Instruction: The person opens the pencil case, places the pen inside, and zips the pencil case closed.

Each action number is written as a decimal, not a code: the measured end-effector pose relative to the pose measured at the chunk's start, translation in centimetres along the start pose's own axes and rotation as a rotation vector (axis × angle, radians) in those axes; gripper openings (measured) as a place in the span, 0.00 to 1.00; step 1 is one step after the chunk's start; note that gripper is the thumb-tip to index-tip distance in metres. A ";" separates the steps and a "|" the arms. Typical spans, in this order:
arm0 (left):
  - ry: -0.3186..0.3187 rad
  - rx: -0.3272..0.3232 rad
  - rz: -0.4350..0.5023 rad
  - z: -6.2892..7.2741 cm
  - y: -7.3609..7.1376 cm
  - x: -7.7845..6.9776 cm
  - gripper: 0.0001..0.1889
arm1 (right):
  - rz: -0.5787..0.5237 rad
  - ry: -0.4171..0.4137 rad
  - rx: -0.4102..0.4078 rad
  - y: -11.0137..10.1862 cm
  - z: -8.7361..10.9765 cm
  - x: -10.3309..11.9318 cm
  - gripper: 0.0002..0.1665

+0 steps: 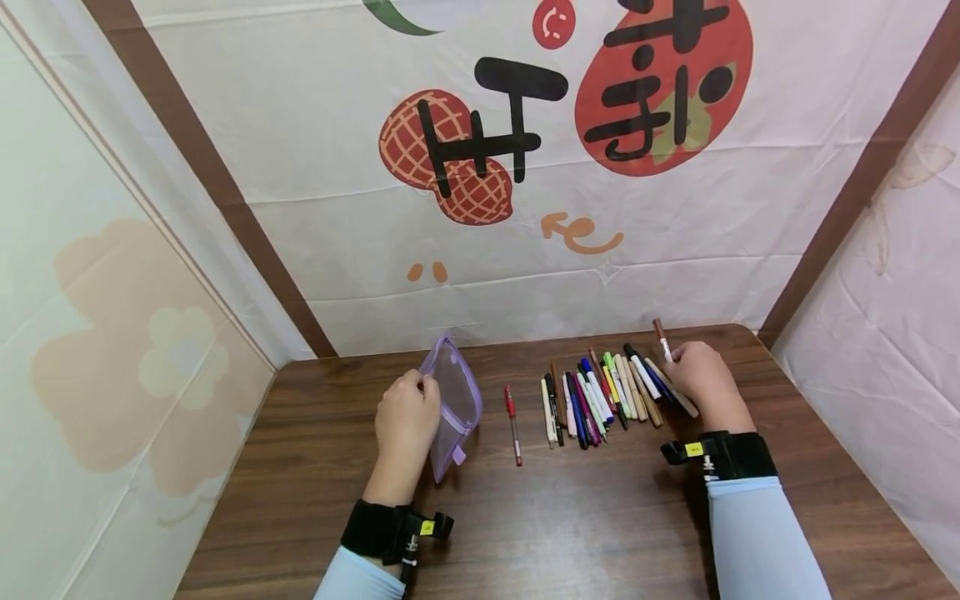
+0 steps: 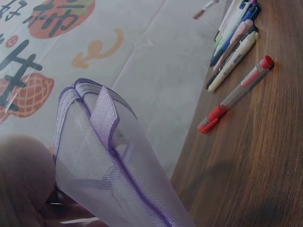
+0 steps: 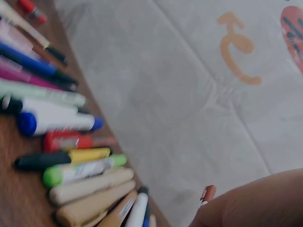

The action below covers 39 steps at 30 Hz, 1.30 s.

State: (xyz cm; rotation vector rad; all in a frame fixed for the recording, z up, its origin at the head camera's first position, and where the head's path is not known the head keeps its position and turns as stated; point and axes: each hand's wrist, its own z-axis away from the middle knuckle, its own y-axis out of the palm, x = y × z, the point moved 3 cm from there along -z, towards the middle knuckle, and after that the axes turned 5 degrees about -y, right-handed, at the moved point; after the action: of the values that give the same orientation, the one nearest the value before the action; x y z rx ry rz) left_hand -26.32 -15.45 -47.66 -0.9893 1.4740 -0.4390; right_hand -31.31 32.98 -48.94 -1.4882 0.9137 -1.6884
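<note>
My left hand grips a purple mesh zip pouch by its side and holds it upright on the table. In the left wrist view the mesh pouch shows a fabric tab near its top, and part of the hand lies behind it. At the far right, my right hand pinches a brown-capped marker that points up and away. Beside that hand lies a row of several pens and markers in mixed colours. A red-capped gel pen lies alone between pouch and row.
The brown wooden table ends at a printed cloth backdrop behind. Cloth panels also stand at the left and right sides. Each wrist wears a black strap with a small camera.
</note>
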 end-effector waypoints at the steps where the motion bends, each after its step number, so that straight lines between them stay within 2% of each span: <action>1: 0.002 -0.002 0.002 0.0 0.0 0.0 0.22 | -0.032 -0.003 -0.010 -0.1 0.0 0.3 0.21; 5: 0.011 -0.016 0.018 0.1 0.0 -0.2 0.21 | -0.134 -0.032 -0.032 -0.4 0.0 2.1 0.21; 14: 0.034 -0.037 0.072 0.3 0.3 -0.2 0.21 | -0.307 -0.083 -0.017 -0.3 0.1 6.0 0.22; 19: 0.057 -0.038 0.086 0.3 0.6 -0.4 0.20 | -0.387 -0.128 0.012 0.3 0.3 7.7 0.30; 26: 0.071 -0.029 0.086 0.4 1.0 -0.7 0.19 | -0.412 -0.189 0.024 1.1 0.5 9.5 0.38; 33: 0.083 -0.048 0.090 0.6 1.2 -0.8 0.19 | -0.447 -0.263 0.013 1.7 1.4 12.1 0.39; 39: 0.090 -0.047 0.095 1.0 1.2 -1.2 0.19 | -0.536 -0.305 0.029 3.0 2.0 14.4 0.39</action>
State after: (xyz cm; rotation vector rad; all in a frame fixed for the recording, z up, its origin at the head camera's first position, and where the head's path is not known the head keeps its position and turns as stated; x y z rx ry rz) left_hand -25.91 -13.57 -48.06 -0.9428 1.6118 -0.3860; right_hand -30.59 18.97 -44.09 -2.0253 0.3393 -1.7457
